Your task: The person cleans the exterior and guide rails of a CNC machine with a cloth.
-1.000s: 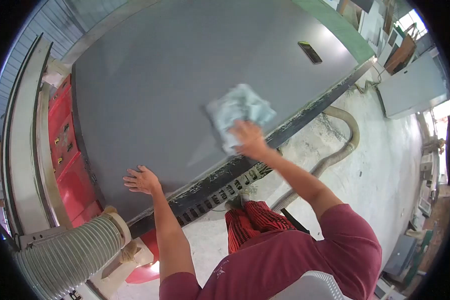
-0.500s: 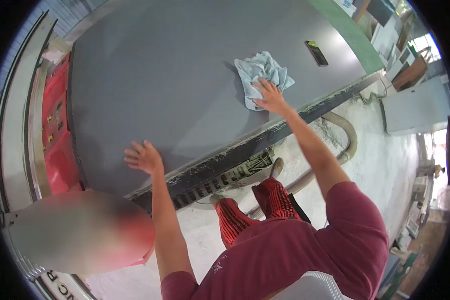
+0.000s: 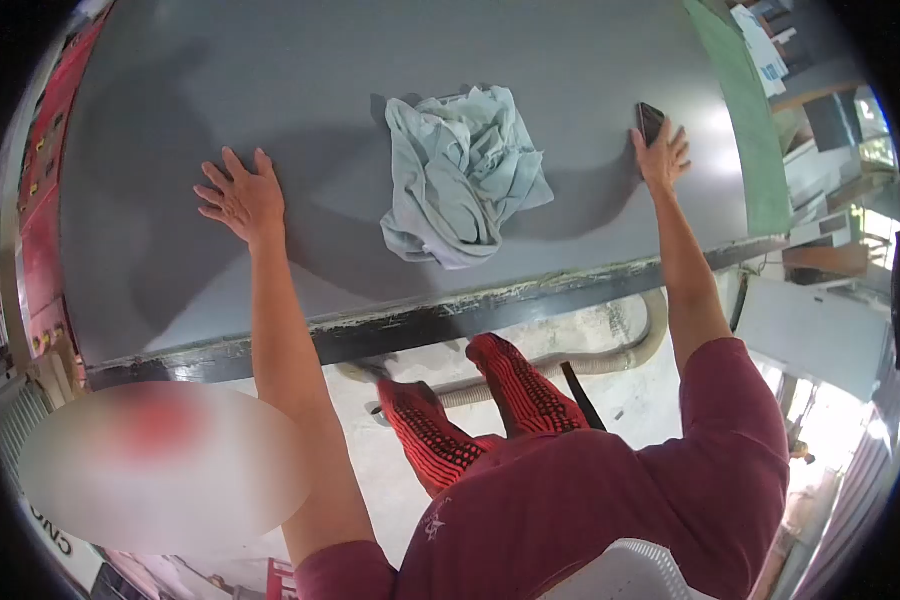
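A large flat grey panel (image 3: 340, 60) spreads out in front of me. My left hand (image 3: 242, 198) is over its left part, fingers spread, holding nothing. A crumpled pale blue-green cloth (image 3: 460, 170) is bunched up between my two hands, touched by neither. At the right, my right hand (image 3: 662, 158) reaches to a dark smartphone (image 3: 650, 120). Its fingers are apart, with the thumb along the left side of the phone and the palm overlapping the phone's near end.
The worn dark edge (image 3: 420, 330) of the table runs along my front. A green strip (image 3: 745, 130) borders the panel on the right, and red machine parts (image 3: 40, 190) line the left. A ribbed hose (image 3: 610, 360) lies on the floor below. A light cabinet (image 3: 815, 325) stands at right.
My right hand has let go of the cloth and moved right to the phone. My left hand has moved farther onto the panel. The cloth looks larger and more bunched, and the view has shifted.
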Available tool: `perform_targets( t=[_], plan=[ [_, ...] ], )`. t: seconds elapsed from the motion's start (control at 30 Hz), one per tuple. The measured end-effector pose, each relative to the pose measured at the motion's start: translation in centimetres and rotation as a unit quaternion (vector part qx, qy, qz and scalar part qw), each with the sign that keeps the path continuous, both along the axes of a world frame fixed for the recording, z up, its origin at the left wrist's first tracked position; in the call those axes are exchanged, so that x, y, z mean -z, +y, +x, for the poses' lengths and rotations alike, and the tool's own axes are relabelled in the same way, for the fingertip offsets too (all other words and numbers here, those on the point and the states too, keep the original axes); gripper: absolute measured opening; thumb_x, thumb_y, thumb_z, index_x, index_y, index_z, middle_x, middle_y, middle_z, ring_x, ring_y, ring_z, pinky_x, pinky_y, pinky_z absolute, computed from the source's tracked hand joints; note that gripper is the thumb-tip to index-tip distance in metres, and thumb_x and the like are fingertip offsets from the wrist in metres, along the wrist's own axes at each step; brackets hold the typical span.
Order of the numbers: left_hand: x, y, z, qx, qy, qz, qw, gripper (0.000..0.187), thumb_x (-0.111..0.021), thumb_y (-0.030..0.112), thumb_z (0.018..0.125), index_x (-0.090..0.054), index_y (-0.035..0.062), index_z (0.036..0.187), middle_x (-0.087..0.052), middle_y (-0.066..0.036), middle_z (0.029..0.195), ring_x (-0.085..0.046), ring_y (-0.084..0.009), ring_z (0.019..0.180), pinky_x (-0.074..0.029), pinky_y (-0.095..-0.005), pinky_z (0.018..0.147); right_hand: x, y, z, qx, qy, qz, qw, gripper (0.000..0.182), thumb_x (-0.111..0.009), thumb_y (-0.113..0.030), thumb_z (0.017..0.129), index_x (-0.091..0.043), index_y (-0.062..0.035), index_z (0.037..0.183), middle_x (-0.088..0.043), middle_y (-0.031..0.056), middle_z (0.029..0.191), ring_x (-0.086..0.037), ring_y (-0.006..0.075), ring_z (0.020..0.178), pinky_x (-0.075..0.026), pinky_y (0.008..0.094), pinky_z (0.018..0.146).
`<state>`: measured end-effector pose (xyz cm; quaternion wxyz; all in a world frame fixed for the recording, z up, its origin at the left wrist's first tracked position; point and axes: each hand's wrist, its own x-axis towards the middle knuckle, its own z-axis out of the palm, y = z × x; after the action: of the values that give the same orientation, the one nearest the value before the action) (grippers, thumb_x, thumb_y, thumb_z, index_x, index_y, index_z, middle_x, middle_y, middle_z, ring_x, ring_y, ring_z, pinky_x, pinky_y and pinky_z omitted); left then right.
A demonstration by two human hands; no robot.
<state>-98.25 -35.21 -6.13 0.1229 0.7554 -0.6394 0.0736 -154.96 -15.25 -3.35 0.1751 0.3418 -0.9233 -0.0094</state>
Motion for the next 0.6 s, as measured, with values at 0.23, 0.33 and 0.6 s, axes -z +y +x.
perform_targets(
  t=[0.23, 0.33, 0.6],
  plan=[
    [-0.1, -0.3, -0.1, -0.014, -0.028, 0.004, 1.0, 0.058, -0.03, 0.052, 0.089, -0.033, 0.0157, 0.134, -0.026, -0.014, 0.14, -0.022, -0.0418, 0.127, -0.018, -0.0547, 0.102, -0.8, 1.2, -7.4, 0.085, -0.016, 0.014, 0.996, 0.088, -0.045, -0.074, 0.069, -0.025, -0.021, 0.137, -0.025, 0.0188, 0.139, -0.023, 0.0389, 0.128, -0.021, 0.0587, 0.097],
    [0.5, -0.5, 0.1, -0.011, -0.042, -0.009, 0.999, 0.058, -0.032, 0.053, 0.088, -0.035, 0.016, 0.133, -0.029, -0.012, 0.139, -0.024, -0.0407, 0.127, -0.021, -0.0536, 0.101, -0.6, 2.2, -11.1, 0.155, -0.076, -0.01, 0.985, 0.092, -0.047, -0.075, 0.066, -0.023, -0.0211, 0.137, -0.029, 0.018, 0.136, -0.026, 0.0362, 0.126, -0.021, 0.0588, 0.096],
    [3.4, -1.8, 3.3, 0.043, -0.095, -0.06, 0.993, 0.057, -0.034, 0.052, 0.088, -0.04, 0.0138, 0.13, -0.036, -0.013, 0.135, -0.032, -0.0357, 0.124, -0.027, -0.0479, 0.099, 1.0, 5.1, -24.6, 0.215, -0.038, -0.037, 0.975, 0.105, -0.049, -0.081, 0.057, -0.023, -0.0193, 0.137, -0.025, 0.0176, 0.138, -0.023, 0.0356, 0.128, -0.017, 0.0603, 0.097]
  ],
)
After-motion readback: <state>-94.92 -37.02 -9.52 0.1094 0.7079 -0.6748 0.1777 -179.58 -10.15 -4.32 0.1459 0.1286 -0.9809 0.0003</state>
